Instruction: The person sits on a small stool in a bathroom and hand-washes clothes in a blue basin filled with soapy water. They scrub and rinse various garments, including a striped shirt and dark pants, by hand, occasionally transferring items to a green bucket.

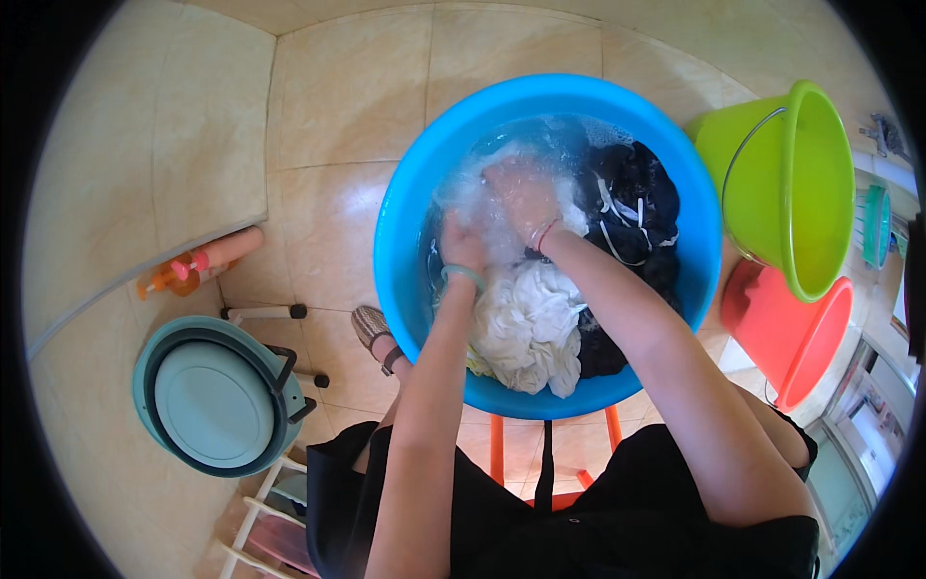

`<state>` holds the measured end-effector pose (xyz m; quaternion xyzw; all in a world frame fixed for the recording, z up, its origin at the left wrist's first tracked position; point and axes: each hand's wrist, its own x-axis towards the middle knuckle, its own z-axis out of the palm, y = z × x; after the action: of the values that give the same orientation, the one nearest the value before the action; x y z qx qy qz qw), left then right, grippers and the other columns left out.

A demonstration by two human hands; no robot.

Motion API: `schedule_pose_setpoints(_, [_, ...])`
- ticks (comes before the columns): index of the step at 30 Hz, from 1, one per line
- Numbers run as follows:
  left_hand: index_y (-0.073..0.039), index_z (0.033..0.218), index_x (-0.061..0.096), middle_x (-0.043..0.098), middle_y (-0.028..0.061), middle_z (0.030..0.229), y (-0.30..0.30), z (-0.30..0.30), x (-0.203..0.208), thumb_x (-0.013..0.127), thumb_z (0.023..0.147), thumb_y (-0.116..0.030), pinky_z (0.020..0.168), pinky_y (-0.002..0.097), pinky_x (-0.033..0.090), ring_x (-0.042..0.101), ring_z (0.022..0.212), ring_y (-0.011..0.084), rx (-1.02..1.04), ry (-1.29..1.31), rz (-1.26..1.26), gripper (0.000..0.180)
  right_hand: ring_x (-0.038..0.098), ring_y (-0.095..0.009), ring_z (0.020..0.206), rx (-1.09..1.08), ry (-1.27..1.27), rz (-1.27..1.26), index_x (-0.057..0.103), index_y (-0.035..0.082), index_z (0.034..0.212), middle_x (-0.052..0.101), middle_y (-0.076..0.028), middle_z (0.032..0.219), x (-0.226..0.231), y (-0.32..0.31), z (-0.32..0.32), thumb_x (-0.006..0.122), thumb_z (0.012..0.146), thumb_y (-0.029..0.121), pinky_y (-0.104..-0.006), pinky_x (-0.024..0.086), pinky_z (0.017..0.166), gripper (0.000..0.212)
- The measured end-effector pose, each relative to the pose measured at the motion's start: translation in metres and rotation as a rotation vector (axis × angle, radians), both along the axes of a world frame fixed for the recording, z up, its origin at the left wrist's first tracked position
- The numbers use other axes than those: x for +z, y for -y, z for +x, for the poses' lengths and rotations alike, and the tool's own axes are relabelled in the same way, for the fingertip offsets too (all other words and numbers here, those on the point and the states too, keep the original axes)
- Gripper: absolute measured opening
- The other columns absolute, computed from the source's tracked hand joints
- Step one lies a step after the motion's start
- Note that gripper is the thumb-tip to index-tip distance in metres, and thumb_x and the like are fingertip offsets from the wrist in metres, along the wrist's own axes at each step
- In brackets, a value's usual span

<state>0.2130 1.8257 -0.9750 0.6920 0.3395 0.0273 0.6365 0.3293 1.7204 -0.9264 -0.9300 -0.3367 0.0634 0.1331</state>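
Note:
A large round blue basin (697,256) holds sudsy water and wet clothes. My left hand (463,246), with a pale green bangle at its wrist, reaches into the churning water at the basin's left. Beside it my right hand (521,201) dips in farther back, a thin red band round its wrist. Foam, splashing water and blur hide the fingers of both hands, so any grip on cloth is unclear. Nearer me lies a bunched white garment (531,323), partly above the water. Along the right side sits a black garment (632,198) with white cords.
Right of the basin, a lime green bucket (743,174) with a wire handle and a coral red bucket (772,323) lie tilted. At left are a teal collapsible basin (214,405), an orange-pink bottle (230,248) and a white rack (253,516). Orange stool legs (497,449) show below the basin.

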Motion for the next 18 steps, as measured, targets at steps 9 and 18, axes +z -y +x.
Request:
schedule_pose_setpoints(9, [-0.006,0.124,0.055,0.063,0.0128,0.113,0.014,0.019,0.1,0.055,0.094,-0.044,0.089,0.0435,0.051,0.061,0.103,0.0262,0.044,0.235,-1.576,0.048,0.053,-0.017,0.095,0.426,-0.202,0.387,0.066,0.018,0.097,0.056,0.002,0.09,0.145,0.05,-0.071,0.061,0.08,0.018,-0.0403,0.037,0.084,0.018])
schedule_pose_setpoints(18, [-0.005,0.117,0.058,0.063,0.0101,0.109,0.062,-0.001,0.139,0.054,0.095,-0.034,0.086,0.0388,0.052,0.062,0.099,0.0227,0.159,0.228,-1.473,0.036,0.049,-0.017,0.089,0.277,-0.165,0.648,0.064,0.023,0.11,0.053,0.003,0.092,0.171,0.051,-0.099,0.07,0.078,0.032,-0.036,0.036,0.079,0.034])
